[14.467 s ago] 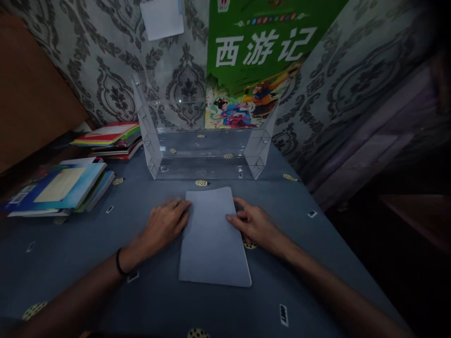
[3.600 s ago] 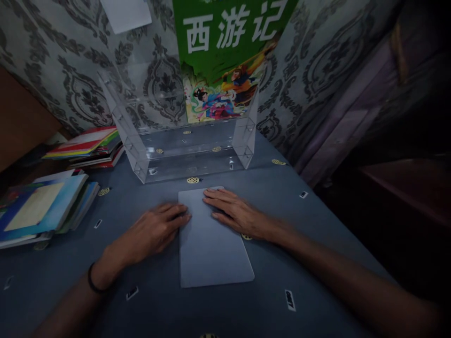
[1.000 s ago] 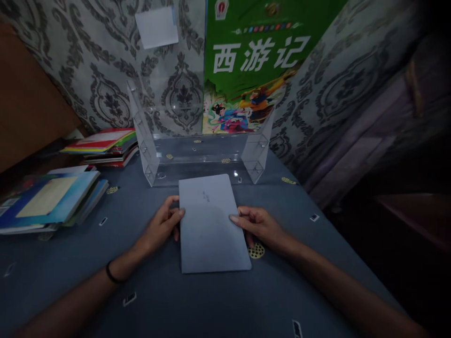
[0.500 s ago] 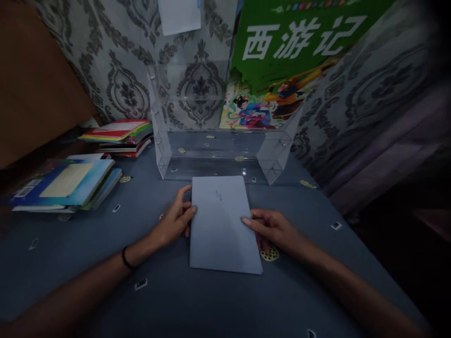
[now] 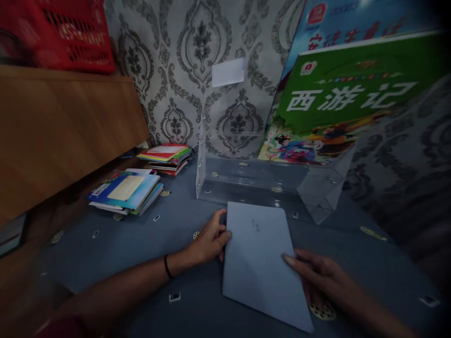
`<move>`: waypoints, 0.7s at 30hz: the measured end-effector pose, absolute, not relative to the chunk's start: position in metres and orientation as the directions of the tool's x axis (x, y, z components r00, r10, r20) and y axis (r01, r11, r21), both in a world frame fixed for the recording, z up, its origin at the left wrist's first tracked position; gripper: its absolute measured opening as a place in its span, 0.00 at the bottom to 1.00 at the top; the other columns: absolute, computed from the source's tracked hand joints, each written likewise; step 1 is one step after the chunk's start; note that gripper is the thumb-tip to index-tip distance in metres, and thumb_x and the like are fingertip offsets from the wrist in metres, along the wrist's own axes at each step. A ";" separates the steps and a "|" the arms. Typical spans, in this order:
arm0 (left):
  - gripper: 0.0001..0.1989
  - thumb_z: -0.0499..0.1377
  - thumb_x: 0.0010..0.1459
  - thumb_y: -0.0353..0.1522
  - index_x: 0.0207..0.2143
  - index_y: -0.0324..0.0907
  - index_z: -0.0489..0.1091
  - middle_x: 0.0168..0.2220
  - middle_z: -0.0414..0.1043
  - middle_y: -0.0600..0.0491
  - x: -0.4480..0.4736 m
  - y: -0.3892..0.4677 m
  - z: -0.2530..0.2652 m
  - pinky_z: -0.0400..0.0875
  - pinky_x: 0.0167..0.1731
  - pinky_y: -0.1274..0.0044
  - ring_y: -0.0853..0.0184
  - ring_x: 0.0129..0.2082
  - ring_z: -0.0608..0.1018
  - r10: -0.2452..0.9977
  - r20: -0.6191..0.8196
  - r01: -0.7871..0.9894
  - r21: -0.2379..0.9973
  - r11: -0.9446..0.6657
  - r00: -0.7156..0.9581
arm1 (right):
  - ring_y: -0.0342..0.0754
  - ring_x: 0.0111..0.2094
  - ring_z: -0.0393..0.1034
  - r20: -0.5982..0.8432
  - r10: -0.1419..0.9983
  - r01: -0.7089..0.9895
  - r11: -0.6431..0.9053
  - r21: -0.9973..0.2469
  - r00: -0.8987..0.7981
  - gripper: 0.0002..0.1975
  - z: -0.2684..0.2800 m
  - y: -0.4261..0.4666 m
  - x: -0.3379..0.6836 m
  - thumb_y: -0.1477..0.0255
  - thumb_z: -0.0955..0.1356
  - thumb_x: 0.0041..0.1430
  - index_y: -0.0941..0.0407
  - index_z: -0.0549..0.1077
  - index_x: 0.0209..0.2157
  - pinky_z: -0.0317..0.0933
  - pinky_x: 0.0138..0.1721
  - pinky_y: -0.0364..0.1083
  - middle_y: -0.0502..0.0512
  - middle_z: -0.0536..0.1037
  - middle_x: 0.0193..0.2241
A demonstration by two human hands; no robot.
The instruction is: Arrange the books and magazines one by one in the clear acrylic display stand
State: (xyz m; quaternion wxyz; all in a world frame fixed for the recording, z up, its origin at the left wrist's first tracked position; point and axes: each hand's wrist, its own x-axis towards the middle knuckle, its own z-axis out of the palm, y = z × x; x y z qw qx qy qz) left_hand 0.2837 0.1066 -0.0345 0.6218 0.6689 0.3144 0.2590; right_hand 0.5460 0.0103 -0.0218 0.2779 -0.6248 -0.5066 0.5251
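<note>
A thin notebook (image 5: 262, 263) with a plain pale blue-grey cover and a small mark of writing near its top lies between my hands, just above or on the table. My left hand (image 5: 213, 239) grips its left edge, thumb on the cover and fingers at the side. On the right edge my right hand (image 5: 317, 272) holds it likewise, with the thumb on top and the fingers partly hidden beneath. Behind the notebook stands a clear acrylic rack (image 5: 319, 188). A green picture book (image 5: 348, 101) with white Chinese characters leans in its right part.
Two stacks of books, a blue-topped pile (image 5: 128, 190) and a red-topped pile (image 5: 167, 152), lie to the left on the dark blue tablecloth (image 5: 141, 249). A blue book (image 5: 303, 33) stands behind the green one. A wooden cabinet (image 5: 70, 126) with a red basket (image 5: 81, 37) borders the left.
The view has turned left and up, bringing the red basket and blue book into sight. Both hands keep their hold on the notebook.
</note>
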 end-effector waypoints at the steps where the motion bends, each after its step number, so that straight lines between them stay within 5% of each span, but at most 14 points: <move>1: 0.37 0.58 0.64 0.44 0.67 0.42 0.44 0.32 0.68 0.60 0.283 0.107 -0.034 0.65 0.15 0.83 0.77 0.15 0.68 0.742 -0.039 0.094 0.995 -0.032 0.669 | 0.43 0.14 0.66 -0.364 0.929 0.340 -0.324 -0.883 -0.060 0.34 -0.021 0.010 0.545 0.35 0.69 0.45 0.54 0.70 0.27 0.62 0.17 0.41 0.48 0.71 0.14; 13: 0.32 0.56 0.64 0.39 0.64 0.41 0.43 0.28 0.63 0.64 0.285 0.113 -0.036 0.68 0.16 0.84 0.77 0.16 0.68 0.722 -0.054 0.062 0.998 0.016 0.690 | 0.43 0.14 0.65 -0.343 0.939 0.400 -0.299 -0.866 -0.041 0.32 -0.007 0.009 0.534 0.36 0.68 0.45 0.53 0.66 0.21 0.62 0.18 0.43 0.48 0.69 0.13; 21: 0.29 0.56 0.61 0.32 0.62 0.45 0.48 0.38 0.61 0.59 0.287 0.112 -0.038 0.67 0.14 0.85 0.81 0.18 0.68 0.809 0.025 0.047 0.997 -0.064 0.587 | 0.44 0.17 0.65 -0.377 0.922 0.396 -0.315 -0.862 -0.087 0.35 -0.018 0.007 0.546 0.31 0.66 0.44 0.52 0.69 0.23 0.62 0.21 0.44 0.52 0.73 0.16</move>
